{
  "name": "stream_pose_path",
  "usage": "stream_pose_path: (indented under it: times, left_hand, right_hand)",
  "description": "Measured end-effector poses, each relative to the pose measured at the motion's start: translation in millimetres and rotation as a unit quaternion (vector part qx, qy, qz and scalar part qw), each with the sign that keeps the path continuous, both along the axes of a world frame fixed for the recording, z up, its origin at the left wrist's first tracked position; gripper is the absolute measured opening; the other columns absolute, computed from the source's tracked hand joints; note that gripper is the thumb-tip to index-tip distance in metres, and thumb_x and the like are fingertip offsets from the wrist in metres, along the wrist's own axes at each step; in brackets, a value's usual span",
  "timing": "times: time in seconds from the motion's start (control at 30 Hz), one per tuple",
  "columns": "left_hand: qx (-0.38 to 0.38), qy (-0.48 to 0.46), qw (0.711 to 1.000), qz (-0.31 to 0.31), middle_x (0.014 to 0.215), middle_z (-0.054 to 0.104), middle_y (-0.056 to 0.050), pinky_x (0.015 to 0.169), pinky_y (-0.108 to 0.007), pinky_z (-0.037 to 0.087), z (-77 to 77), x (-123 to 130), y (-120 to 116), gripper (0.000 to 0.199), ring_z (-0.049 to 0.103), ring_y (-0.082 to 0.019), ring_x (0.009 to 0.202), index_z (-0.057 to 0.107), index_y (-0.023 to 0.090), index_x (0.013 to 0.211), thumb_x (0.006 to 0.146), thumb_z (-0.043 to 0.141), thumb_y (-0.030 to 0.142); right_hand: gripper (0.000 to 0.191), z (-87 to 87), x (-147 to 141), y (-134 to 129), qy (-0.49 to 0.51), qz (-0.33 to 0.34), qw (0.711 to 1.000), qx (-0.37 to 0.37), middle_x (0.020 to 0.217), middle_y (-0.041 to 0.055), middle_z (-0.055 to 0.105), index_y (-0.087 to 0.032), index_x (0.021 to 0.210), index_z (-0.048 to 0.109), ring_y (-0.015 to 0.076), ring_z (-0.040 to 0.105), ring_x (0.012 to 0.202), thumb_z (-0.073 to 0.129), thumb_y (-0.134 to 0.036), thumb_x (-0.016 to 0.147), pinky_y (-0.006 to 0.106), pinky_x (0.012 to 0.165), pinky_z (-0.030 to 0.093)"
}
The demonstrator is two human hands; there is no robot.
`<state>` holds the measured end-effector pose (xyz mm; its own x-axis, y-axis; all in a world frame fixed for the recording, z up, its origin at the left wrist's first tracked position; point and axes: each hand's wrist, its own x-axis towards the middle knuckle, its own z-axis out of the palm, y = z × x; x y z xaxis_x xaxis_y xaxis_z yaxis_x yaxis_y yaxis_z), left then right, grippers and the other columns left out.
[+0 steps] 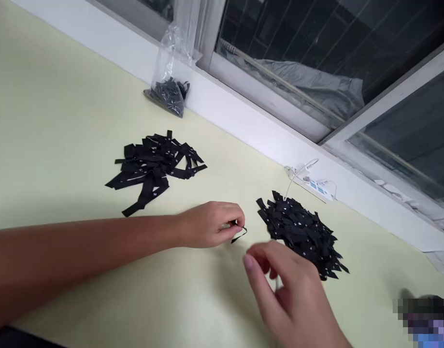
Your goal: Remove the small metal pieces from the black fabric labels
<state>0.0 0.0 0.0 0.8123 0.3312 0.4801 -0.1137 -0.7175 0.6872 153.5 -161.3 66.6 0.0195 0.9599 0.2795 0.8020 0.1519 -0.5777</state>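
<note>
My left hand rests on the pale yellow table with its fingers pinched on a small black fabric label. My right hand hovers just to the right and nearer me, fingers loosely curled, blurred; whether it holds anything I cannot tell. A heap of short folded black labels lies right of my hands. A looser pile of longer black label strips lies farther back on the left.
A clear plastic bag of black labels leans against the white window sill. A white power strip with cable sits by the sill. A pixelated dark object is at the bottom right.
</note>
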Motion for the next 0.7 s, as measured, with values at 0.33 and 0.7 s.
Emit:
stream_pose_path:
  times: [0.33,0.7]
  left_hand:
    - [-0.016,-0.119,0.990,0.073,0.099,0.072,-0.009,0.085,-0.030,0.054,1.2,1,9,0.014,0.066,-0.016,0.093,0.060,0.017,0.092,0.101,0.050,0.018]
    - [0.099,-0.075,0.979,0.164,0.114,0.074,-0.004,0.101,-0.043,0.040,2.9,0,8,0.014,0.061,-0.023,0.112,0.072,0.022,0.086,0.095,0.062,0.019]
  right_hand:
    - [0.035,-68.1,5,63,0.475,-0.055,0.875,-0.076,0.093,0.0068,0.069,-0.019,0.102,0.070,0.0209,0.065,0.085,0.062,-0.052,0.095,0.038,0.082,0.055]
    - [0.023,-72.1,3,63,0.536,-0.082,0.838,-0.065,0.079,-0.0004,0.062,-0.021,0.087,0.068,0.0145,0.058,0.072,0.076,-0.043,0.087,0.030,0.072,0.051]
